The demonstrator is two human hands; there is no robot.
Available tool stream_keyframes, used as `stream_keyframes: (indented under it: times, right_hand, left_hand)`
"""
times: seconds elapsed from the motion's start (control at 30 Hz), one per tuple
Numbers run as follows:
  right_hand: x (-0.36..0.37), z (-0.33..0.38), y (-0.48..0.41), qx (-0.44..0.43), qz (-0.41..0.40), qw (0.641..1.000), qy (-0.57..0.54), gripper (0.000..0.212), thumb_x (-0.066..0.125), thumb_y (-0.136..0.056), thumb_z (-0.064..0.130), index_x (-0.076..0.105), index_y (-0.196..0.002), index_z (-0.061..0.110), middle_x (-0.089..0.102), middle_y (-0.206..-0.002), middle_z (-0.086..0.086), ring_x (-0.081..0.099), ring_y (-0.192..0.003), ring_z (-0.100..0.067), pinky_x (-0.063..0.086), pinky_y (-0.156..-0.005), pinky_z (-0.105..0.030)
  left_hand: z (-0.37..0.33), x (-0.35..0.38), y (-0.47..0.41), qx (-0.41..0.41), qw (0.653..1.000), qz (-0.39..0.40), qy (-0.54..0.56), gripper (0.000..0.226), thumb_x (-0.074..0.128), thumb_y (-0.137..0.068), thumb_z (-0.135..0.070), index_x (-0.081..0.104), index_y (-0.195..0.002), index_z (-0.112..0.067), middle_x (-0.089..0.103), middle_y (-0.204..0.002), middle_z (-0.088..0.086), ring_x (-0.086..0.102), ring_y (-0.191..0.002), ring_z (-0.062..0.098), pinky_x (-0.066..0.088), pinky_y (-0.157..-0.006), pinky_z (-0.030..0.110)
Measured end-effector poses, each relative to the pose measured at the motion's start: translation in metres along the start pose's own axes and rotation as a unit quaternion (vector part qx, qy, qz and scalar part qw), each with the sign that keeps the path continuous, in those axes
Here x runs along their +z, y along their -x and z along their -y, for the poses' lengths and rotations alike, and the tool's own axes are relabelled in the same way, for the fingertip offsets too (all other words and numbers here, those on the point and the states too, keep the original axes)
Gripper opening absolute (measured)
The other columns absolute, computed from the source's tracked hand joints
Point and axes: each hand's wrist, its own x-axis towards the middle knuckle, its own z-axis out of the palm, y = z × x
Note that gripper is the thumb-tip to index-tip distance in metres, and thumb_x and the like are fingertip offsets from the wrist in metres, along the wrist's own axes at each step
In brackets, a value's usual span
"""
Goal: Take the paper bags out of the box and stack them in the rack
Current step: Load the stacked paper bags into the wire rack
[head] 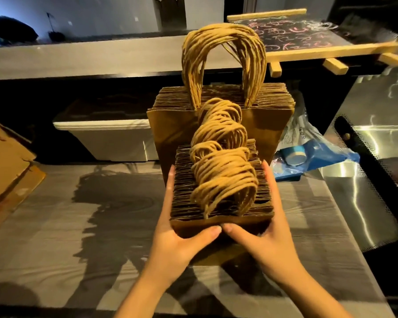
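Dim shop counter with a grey wood-grain top (55, 226) and a dark wall behind. Two bundles of brown paper bags are out on the counter. The larger bundle (216, 125) stands upright at centre, twisted handles arching up. The smaller bundle (221, 198) sits just in front of it, touching or nearly so, handles flopped forward. Left hand (182, 235) holds the smaller bundle at its near-left corner, fingers laid flat up the left side, thumb wrapped across the near face. Right hand (264, 235) mirrors this on the right side. The thumb tips almost meet at the middle, so the bundle is squeezed between both hands. Can't tell if it rests on the counter or is lifted slightly. A cardboard flap (7, 161) at the left edge is probably the box; its inside is not visible, so the number of bags left in it is unknown. No rack clearly identifiable. A white bin (110, 141) sits under the back ledge, a chalkboard (308, 35) upper right, a blue plastic bag (326, 154) beside the bundles, and a perforated metal sheet (365, 180) far right. Judgement: unboxing at least partly done; racking looks not yet done for these two bundles.
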Motion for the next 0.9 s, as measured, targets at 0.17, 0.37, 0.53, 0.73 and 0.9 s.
stream_keyframes:
  times: [0.17,0.37,0.53,0.73,0.9]
  right_hand:
    - [0.003,0.008,0.002,0.003,-0.016,1.000,-0.019,0.104,0.076,-0.066,0.021,0.013,-0.149,0.028,0.042,-0.145,0.016,0.042,-0.132,-0.004,0.035,-0.103,-0.012]
    - [0.000,0.001,0.001,0.013,-0.003,1.000,-0.015,0.110,0.080,-0.061,0.024,0.012,-0.147,0.030,0.038,-0.138,0.038,0.038,-0.129,0.009,0.033,-0.098,-0.005]
    - [-0.017,-0.006,-0.026,0.020,0.055,0.998,0.003,0.125,0.085,-0.056,0.039,0.005,-0.150,0.021,0.033,-0.141,0.038,0.033,-0.132,0.010,0.031,-0.098,-0.004]
    - [-0.013,-0.009,-0.043,0.044,0.071,0.996,0.008,0.125,0.089,-0.047,0.039,0.013,-0.145,0.025,0.049,-0.136,0.023,0.044,-0.127,0.004,0.035,-0.096,-0.007]
    - [-0.015,-0.010,-0.035,0.041,0.069,0.997,-0.010,0.115,0.085,-0.053,0.047,0.018,-0.143,0.019,0.054,-0.130,0.008,0.050,-0.123,-0.001,0.038,-0.096,-0.010]
  left_hand:
    - [-0.007,-0.008,0.002,-0.008,1.000,0.023,0.016,0.116,0.087,-0.056,-0.024,0.017,-0.148,-0.032,0.059,-0.129,-0.011,0.054,-0.122,0.010,0.046,-0.092,0.018]
    - [-0.004,-0.011,0.000,-0.018,0.999,0.032,0.006,0.120,0.087,-0.056,-0.027,0.008,-0.145,-0.044,0.051,-0.135,-0.022,0.049,-0.126,0.004,0.045,-0.096,0.020]
    - [-0.010,-0.023,-0.025,-0.038,0.998,0.051,0.000,0.123,0.087,-0.052,-0.041,0.007,-0.145,-0.035,0.048,-0.132,-0.032,0.046,-0.124,-0.005,0.043,-0.090,0.010]
    - [0.003,-0.022,-0.031,-0.109,0.993,0.046,-0.005,0.126,0.091,-0.045,-0.042,0.026,-0.143,0.001,0.066,-0.119,-0.001,0.059,-0.114,0.014,0.049,-0.091,0.024]
    - [0.007,-0.025,-0.025,-0.145,0.988,0.058,-0.002,0.125,0.092,-0.048,-0.036,0.023,-0.141,0.012,0.056,-0.129,0.019,0.057,-0.119,0.024,0.048,-0.098,0.032]
